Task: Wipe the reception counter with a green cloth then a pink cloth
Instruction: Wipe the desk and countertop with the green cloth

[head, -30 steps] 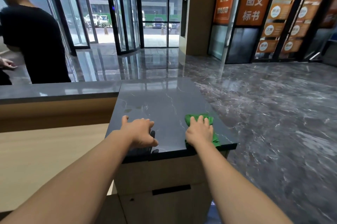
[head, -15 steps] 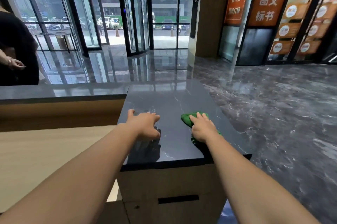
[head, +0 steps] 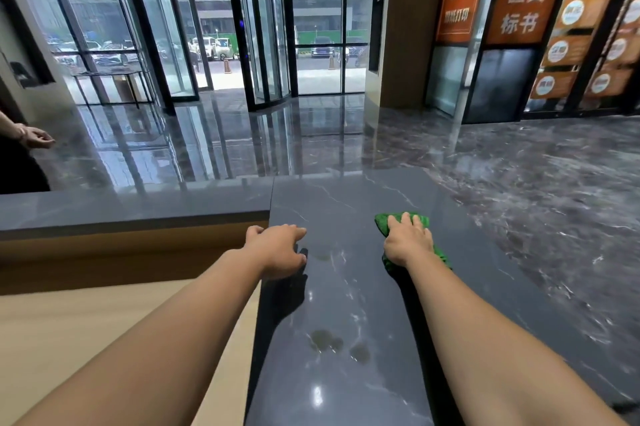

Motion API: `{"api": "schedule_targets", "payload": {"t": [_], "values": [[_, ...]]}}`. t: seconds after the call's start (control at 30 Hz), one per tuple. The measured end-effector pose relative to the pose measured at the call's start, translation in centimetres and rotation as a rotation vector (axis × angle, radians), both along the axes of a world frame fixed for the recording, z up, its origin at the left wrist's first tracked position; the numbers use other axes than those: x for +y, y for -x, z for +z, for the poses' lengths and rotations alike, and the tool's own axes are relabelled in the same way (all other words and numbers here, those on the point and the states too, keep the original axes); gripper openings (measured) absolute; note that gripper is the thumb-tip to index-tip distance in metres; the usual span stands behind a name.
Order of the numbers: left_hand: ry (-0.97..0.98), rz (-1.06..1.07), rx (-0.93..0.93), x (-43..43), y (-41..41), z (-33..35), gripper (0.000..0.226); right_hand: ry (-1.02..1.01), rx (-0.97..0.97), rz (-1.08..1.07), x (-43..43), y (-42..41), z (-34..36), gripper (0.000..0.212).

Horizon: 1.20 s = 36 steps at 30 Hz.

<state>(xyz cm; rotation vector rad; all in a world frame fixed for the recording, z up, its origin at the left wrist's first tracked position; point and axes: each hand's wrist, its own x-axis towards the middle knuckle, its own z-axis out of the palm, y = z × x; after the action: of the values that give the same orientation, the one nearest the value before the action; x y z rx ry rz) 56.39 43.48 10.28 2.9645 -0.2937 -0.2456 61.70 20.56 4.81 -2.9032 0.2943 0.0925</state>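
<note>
1. The right hand (head: 408,242) lies flat, fingers straight, pressing the green cloth (head: 383,224) onto the counter (head: 346,304), toward its right edge.
2. The left hand (head: 277,249) holds nothing; its relaxed fingertips rest on the counter at the left edge.
3. Dull smudges (head: 327,340) mark the counter nearer the person.

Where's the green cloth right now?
In the head view, the green cloth lies on the dark counter, right of centre, pressed under the right hand.
</note>
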Motion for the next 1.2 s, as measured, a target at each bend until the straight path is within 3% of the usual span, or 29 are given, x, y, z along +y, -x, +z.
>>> {"api": "schedule_targets", "payload": {"t": [0.1,0.23,0.4,0.5,0.57,0.67,0.77,1.03,1.2], "values": [[0.145,0.121,0.050,2.7,-2.8,-1.5,0.058,-0.018,-0.009,-0.010,3.0,-2.4,0.0,0.060],[0.631,0.233,0.152,5.5,-4.4,-2.7,0.054,-0.038,-0.047,0.050,8.4,-4.7,-0.1,0.055],[1.003,0.618,0.320,7.1,-5.8,-4.2,0.042,-0.080,-0.106,0.263,17.0,-4.8,-0.7,0.055],[1.229,0.733,0.392,7.2,-6.2,-4.1,0.034,-0.094,-0.099,0.415,20.2,-4.0,-0.8,0.065],[1.271,0.767,0.394,7.1,-6.4,-4.2,0.030,-0.062,-0.071,0.539,20.3,-3.4,-0.8,0.072],[1.342,0.835,0.366,6.3,-6.1,-4.2,0.030,-0.022,-0.054,0.695,18.2,-2.7,-0.5,0.061],[1.351,0.859,0.351,5.1,-5.5,-3.9,0.035,-0.009,-0.081,0.713,14.5,-2.5,-0.3,0.056],[1.412,0.994,0.356,5.0,-4.7,-4.9,0.034,0.007,-0.038,0.333,0.6,-3.3,-0.4,0.060],[1.489,0.947,0.416,5.1,-3.3,-4.9,0.052,-0.007,-0.024,0.181,0.4,-3.2,-0.6,0.061]]}}
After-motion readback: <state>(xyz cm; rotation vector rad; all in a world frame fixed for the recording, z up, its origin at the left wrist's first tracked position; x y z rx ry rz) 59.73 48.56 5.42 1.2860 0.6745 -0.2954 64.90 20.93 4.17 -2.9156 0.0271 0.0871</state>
